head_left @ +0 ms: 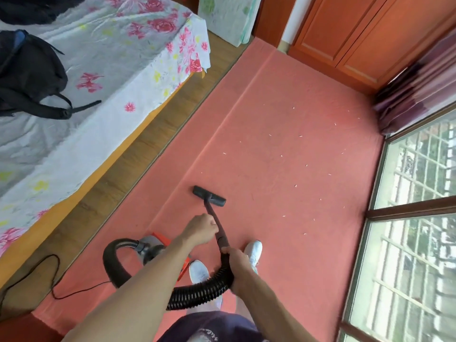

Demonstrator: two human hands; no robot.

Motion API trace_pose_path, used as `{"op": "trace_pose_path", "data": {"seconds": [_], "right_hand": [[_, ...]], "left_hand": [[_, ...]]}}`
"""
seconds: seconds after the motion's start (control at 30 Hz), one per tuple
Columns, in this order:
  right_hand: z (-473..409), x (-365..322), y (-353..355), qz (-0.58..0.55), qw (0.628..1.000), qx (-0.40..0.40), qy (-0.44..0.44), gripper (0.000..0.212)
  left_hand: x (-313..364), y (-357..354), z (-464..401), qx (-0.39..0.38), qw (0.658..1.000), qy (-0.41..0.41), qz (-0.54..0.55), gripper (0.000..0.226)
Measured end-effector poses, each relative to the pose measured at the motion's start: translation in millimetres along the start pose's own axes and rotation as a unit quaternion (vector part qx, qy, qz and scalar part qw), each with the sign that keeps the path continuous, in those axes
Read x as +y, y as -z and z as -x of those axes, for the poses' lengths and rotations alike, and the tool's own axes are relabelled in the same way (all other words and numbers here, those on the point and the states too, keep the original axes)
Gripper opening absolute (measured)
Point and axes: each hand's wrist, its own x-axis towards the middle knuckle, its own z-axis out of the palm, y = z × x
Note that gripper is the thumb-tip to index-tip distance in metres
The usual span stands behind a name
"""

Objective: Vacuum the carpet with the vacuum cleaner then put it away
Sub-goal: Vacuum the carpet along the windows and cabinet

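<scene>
Pink carpet [283,149], dotted with white scraps [300,136], is stretching from a floral-sheeted bed [103,77] to a barred window [414,193]. A person's left hand [201,229] is gripping the vacuum cleaner's wand [214,215], while the right hand [238,265] is clasping the ribbed hose [197,293]. Beyond both hands, the floor head [209,196] is resting near the carpet's bedside edge; the orange canister [158,250] is sitting beneath the left forearm.

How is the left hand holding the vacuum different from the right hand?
The left hand grips the stiff black tube higher up, nearer the floor head; the right hand grips lower, where the ribbed hose joins. The left hand reaches farther forward; the right stays close to the body. Both curl fingers around the vacuum.
</scene>
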Motion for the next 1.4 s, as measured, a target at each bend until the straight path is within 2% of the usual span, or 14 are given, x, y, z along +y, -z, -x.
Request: {"op": "trace_pose_path", "data": {"seconds": [0.17,0.33,0.53,0.67,0.73,0.97,1.1,1.2,1.4], "right_hand": [[6,13,-5,-0.201,0.98,0.013,-0.009,0.005],[-19,11,44,-0.251,0.967,0.039,-0.004,0.011],[-49,-8,141,-0.242,0.969,0.058,0.0,0.018],[-53,-16,180,-0.175,0.983,0.048,-0.006,0.018],[-47,-10,183,-0.154,0.988,0.025,-0.009,0.018],[8,38,157,-0.241,0.966,-0.069,-0.067,0.019],[10,10,164,-0.258,0.963,-0.069,-0.037,0.015],[0,-14,182,-0.236,0.971,-0.039,-0.02,0.02],[-47,-21,242,-0.128,0.992,-0.007,-0.019,0.02]], "left_hand": [[20,-14,5,-0.028,0.999,-0.002,-0.021,0.021],[38,-24,16,-0.036,0.998,0.014,-0.051,0.014],[67,-50,35,-0.015,0.997,-0.007,-0.076,0.014],[87,-81,49,-0.007,0.993,-0.039,-0.109,0.016],[94,-97,54,-0.016,0.99,-0.039,-0.132,0.018],[130,-131,63,-0.019,0.984,-0.057,-0.17,0.021],[147,-144,68,-0.016,0.982,-0.08,-0.171,0.018],[150,-147,69,-0.001,0.977,-0.099,-0.19,0.017],[143,-126,62,-0.002,0.996,-0.053,-0.076,0.017]]}}
